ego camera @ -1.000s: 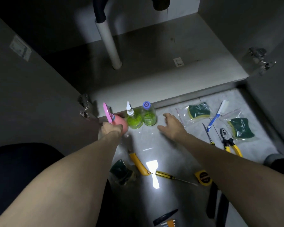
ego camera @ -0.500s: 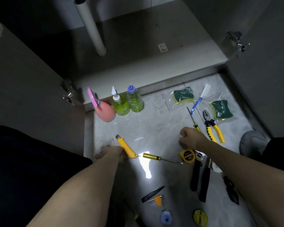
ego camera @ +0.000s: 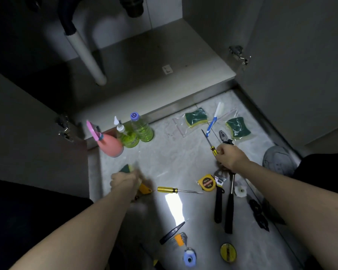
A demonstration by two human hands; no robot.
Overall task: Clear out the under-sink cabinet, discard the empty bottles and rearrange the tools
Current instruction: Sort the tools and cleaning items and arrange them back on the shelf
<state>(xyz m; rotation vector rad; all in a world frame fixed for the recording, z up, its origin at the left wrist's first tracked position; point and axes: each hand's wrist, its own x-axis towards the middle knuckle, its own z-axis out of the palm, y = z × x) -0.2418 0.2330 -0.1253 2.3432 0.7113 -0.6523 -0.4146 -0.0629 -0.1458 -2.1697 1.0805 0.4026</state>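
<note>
A: Noted the open under-sink cabinet (ego camera: pixel 164 61): its floor was bare around the white drain pipe (ego camera: pixel 86 53). Everything lay on the tile floor (ego camera: pixel 174 152) in front of it.

B: And the bottles?

A: Three stood in a row just before the cabinet's front edge, at its left end: a pink spray bottle (ego camera: pixel 110 146), a green pump bottle (ego camera: pixel 128 138) touching it, then a clear green bottle (ego camera: pixel 142 128) with a purple cap.

B: The hands?

A: The left hand (ego camera: pixel 123 181) was closed around a green-and-yellow sponge (ego camera: pixel 126 168), a little out from the cabinet, below the pink bottle. It was blurred, so I could not tell whether the sponge was bagged. A yellow utility knife (ego camera: pixel 144 189) lay partly under that hand.

B: The right?

A: The right hand (ego camera: pixel 229 155) was a fist gripping the yellow-and-black handle of a thin screwdriver (ego camera: pixel 209 142), its shaft pointing toward the cabinet. Pliers (ego camera: pixel 225 138) lay touching that hand's far side.

B: Nearer the cabinet's right end?

A: Two bagged sponges (ego camera: pixel 195 116) and a blue-handled brush (ego camera: pixel 214 119) between them. Farther out lay a yellow screwdriver (ego camera: pixel 176 190), a tape measure (ego camera: pixel 207 183), a wrench (ego camera: pixel 219 195).
</note>
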